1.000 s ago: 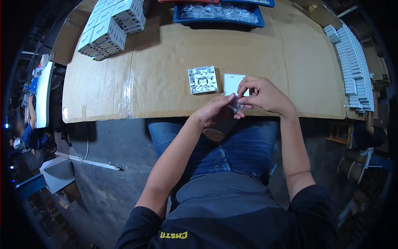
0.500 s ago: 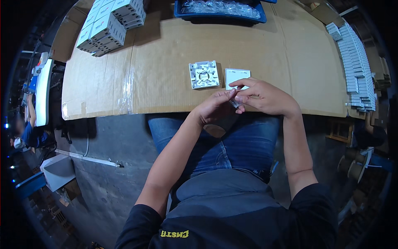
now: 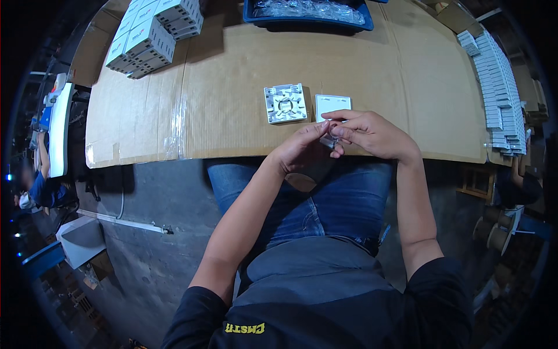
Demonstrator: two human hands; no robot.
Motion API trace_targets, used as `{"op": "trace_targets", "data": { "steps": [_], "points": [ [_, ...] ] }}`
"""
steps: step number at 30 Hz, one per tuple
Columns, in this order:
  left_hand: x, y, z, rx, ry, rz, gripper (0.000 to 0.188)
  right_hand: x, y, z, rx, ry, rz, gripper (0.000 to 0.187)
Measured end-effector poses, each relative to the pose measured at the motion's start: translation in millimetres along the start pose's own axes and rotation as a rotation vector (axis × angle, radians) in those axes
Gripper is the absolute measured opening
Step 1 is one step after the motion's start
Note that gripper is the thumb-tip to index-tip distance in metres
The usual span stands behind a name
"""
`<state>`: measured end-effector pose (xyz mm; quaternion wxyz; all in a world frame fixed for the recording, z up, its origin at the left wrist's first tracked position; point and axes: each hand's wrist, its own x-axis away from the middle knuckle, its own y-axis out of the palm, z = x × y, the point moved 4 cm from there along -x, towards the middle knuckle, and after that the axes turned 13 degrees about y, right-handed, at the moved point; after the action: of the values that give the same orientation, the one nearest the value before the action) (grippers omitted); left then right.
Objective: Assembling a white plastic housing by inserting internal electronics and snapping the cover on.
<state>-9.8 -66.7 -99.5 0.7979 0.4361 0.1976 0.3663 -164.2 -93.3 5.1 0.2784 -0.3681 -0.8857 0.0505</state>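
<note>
My left hand and my right hand meet just above the table's near edge. Between their fingertips is a small clear plastic packet, pinched by both hands; its contents are too small to make out. Just beyond the fingers lies a flat white square cover, its near part hidden behind my right hand. To its left, a white square plastic housing rests with its open side up, showing a round ring in the middle.
Stacked white boxes stand at the far left of the cardboard-covered table. A blue bin of clear plastic bags sits at the far middle. Rows of white boxes line the right edge. Another person sits at far left.
My fingers have shifted slightly around the clear packet, and more of it shows between them. The cover and housing stay where they were.
</note>
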Motion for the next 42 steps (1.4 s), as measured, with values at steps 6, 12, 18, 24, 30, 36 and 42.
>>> {"op": "trace_targets", "data": {
  "steps": [6, 12, 18, 24, 30, 36, 42],
  "points": [
    [1, 3, 3, -0.022, 0.004, -0.019, 0.053, -5, 8, -6, 0.047, 0.116, -0.119, 0.031],
    [0, 8, 3, 0.03, -0.005, 0.087, 0.054, -1, 4, -8, 0.032, 0.098, -0.032, 0.029],
    [-3, -1, -3, 0.08, 0.028, -0.001, 0.053, -6, -2, 0, 0.055, 0.06, 0.007, 0.023],
    [-3, 2, -2, 0.102, 0.044, 0.012, 0.048, -4, -7, 1, -0.051, 0.049, 0.096, 0.014],
    [1, 14, 4, 0.019, 0.014, 0.067, 0.046, -5, -14, 16, 0.002, 0.083, 0.342, 0.018],
    [-1, 13, 6, -0.084, 0.059, 0.047, 0.05, -7, -20, 18, -0.11, 0.184, 0.402, 0.017],
    [-7, 12, 5, 0.124, 0.05, 0.036, 0.06, -5, -23, 17, -0.191, 0.113, 0.378, 0.016]
  ]
}}
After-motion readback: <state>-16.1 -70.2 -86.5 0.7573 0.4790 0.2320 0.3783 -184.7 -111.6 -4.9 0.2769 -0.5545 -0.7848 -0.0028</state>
